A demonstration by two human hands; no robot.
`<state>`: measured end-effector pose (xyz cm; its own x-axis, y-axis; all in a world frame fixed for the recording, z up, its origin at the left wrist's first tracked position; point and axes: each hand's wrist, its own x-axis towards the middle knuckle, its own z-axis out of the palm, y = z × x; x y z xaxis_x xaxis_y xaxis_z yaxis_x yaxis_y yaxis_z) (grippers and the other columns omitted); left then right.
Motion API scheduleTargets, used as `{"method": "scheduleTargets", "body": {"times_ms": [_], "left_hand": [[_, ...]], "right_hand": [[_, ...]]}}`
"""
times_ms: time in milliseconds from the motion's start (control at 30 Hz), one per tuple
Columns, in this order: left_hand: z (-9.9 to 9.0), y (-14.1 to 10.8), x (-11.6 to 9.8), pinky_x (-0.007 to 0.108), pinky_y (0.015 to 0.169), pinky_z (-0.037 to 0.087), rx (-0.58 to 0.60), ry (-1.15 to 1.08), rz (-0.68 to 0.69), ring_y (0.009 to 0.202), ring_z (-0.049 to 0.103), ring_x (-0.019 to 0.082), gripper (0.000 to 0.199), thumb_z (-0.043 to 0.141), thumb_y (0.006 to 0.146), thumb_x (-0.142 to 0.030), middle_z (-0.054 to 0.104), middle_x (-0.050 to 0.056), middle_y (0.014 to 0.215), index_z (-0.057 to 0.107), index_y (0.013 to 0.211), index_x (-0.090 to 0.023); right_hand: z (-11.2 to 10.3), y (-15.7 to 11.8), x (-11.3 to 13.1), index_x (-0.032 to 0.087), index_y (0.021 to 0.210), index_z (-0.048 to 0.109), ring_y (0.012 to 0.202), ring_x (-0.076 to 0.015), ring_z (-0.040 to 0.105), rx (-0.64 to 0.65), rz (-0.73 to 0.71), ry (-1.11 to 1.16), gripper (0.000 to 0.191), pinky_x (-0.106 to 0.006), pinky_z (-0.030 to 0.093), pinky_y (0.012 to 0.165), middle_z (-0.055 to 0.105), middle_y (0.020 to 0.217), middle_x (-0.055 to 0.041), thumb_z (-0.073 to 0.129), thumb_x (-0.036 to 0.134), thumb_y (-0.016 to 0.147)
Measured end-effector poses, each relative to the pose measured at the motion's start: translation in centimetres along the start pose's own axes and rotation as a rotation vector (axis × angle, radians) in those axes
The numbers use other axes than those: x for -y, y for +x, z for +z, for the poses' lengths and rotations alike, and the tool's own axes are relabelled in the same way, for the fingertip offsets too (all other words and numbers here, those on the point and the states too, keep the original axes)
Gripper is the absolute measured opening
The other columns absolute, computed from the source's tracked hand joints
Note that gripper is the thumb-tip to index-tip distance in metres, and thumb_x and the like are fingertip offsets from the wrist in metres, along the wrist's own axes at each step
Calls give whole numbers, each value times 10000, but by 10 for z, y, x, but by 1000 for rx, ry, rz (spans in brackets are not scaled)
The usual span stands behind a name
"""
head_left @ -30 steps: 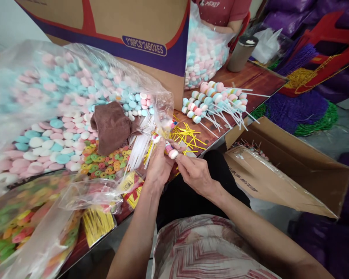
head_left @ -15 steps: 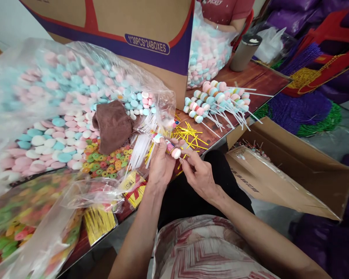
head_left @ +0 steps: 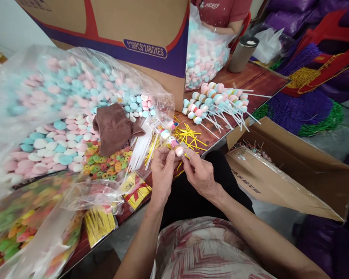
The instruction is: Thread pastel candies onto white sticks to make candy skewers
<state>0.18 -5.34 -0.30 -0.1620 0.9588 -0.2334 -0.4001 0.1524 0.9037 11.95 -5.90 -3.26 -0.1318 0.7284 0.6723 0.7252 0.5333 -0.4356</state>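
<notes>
A marshmallow skewer [head_left: 171, 141] with pink, white and blue pieces slants over the table edge, apparently in a clear wrapper. My left hand [head_left: 162, 172] is closed, its thumb and fingers pinching the skewer near its lower end. My right hand [head_left: 202, 172] is closed too, its fingertips meeting just below the last marshmallow. A short bit of gold twist tie [head_left: 187, 155] shows between those fingertips; the stick end is hidden there. Loose gold twist ties [head_left: 189, 135] lie just beyond my hands, beside a bundle of white sticks [head_left: 140, 147].
Finished-looking marshmallow skewers [head_left: 218, 100] are heaped at the right. Left lie a bag of marshmallows [head_left: 75, 77], gummy rings [head_left: 107, 161] and a brown cloth [head_left: 113, 130]. A large carton [head_left: 110, 31] stands behind; an open box [head_left: 302, 166] is right of my lap. Another person sits opposite.
My left hand has turned and slid down toward the skewer's lower end, showing more of the skewer. My right fingertips have drawn in under the last marshmallow, with gold showing at them.
</notes>
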Motion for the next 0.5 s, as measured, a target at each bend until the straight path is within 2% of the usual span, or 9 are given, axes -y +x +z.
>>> {"method": "scheduleTargets", "body": {"times_ms": [200,333,500], "left_hand": [[-2,7,-4,205,587,525,-44,-7,-101,698,672,124,373,745,752,-486,702,36,846,620,894,-164],[0,9,-9,156,464,422,-93,-35,-124,544,561,73,364,804,670,-431,637,-3,688,625,813,-148],[2,11,-12,156,415,332,-71,-65,-153,487,464,51,296,811,637,-345,560,-28,612,624,743,-141]], "right_hand": [[-1,1,2,102,1186,574,569,-144,668,9,-27,-31,226,-254,475,527,721,727,-62,495,148,979],[-1,1,2,105,1206,560,567,-146,664,-1,-57,-35,244,-256,477,528,714,719,-54,504,133,970],[0,1,0,120,1213,557,579,-161,668,-7,-68,-39,250,-267,486,541,716,735,-65,496,134,970]]}}
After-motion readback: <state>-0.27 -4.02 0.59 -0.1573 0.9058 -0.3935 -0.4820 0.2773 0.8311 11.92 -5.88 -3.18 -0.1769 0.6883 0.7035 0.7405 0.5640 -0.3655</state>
